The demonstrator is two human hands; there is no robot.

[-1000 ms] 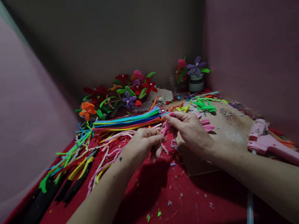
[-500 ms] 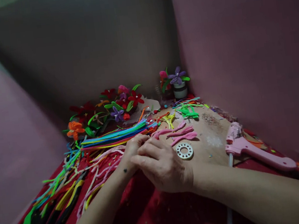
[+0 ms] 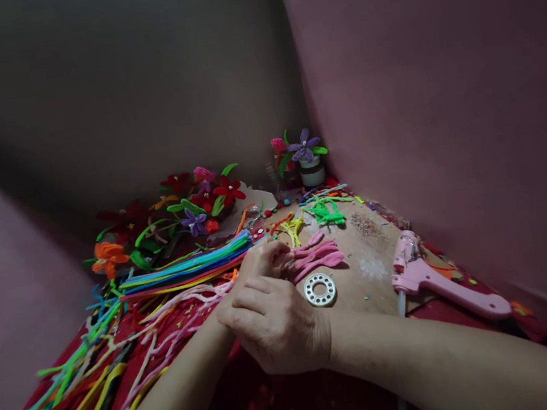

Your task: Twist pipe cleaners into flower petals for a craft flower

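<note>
My left hand (image 3: 266, 258) is closed, its bent fingers at the near ends of several pink pipe-cleaner petals (image 3: 321, 252). Its fingertips are partly hidden. Over my left wrist lies my right hand (image 3: 279, 322), with its fingers curled round the wrist and its palm and thumb out of sight. Just right of the hands, a white metal ring with holes (image 3: 320, 290) lies flat on the brown board (image 3: 355, 288).
A pink glue gun (image 3: 445, 283) with its glue stick lies at the right. Bundled pipe cleaners (image 3: 185, 267) and yellow-black pliers (image 3: 91, 404) are on the left. Pipe-cleaner flowers (image 3: 195, 222) and a small pot (image 3: 312, 171) stand by the walls. Green pieces (image 3: 325, 211) lie behind the petals.
My right hand has slid back from my left hand onto its wrist, baring the left fingers. The pink petals lie closer together. The whole view has shifted, so things appear further left.
</note>
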